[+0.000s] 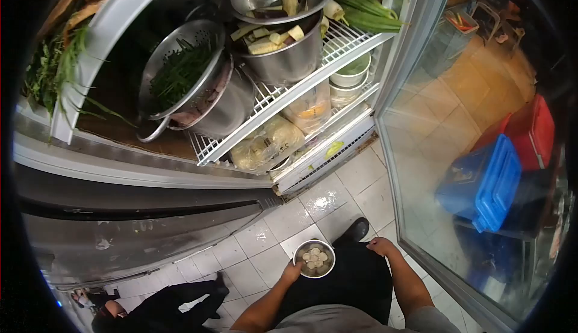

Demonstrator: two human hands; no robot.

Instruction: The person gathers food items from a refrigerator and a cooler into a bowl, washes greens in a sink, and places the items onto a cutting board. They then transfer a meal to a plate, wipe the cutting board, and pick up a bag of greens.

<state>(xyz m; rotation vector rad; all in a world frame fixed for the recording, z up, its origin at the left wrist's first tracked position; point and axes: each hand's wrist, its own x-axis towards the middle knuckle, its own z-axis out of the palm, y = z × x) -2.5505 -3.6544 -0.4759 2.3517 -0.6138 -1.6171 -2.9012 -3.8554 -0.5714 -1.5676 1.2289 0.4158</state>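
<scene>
My left hand (292, 271) grips the rim of a small metal bowl (298, 257), held level in front of my body. Pale, round pieces (315, 258) of food lie in the bottom of the bowl. On the other side, my right hand (380, 247) is at the edge of my black apron (355, 279), its fingers curled together; what they pinch, if anything, I cannot tell. Ahead of me stands an open fridge, with a metal colander (147, 95) of cut greens (182, 71) and a metal pot (280, 68) of cut eggplant (268, 45) on its wire shelf (265, 97).
The fridge's glass door (394, 170) stands open at my right. Behind the glass are a blue lidded box (475, 182) and a red box (533, 131). Another person (174, 306) in dark clothes is at lower left. White floor tiles (289, 217) shine in spots.
</scene>
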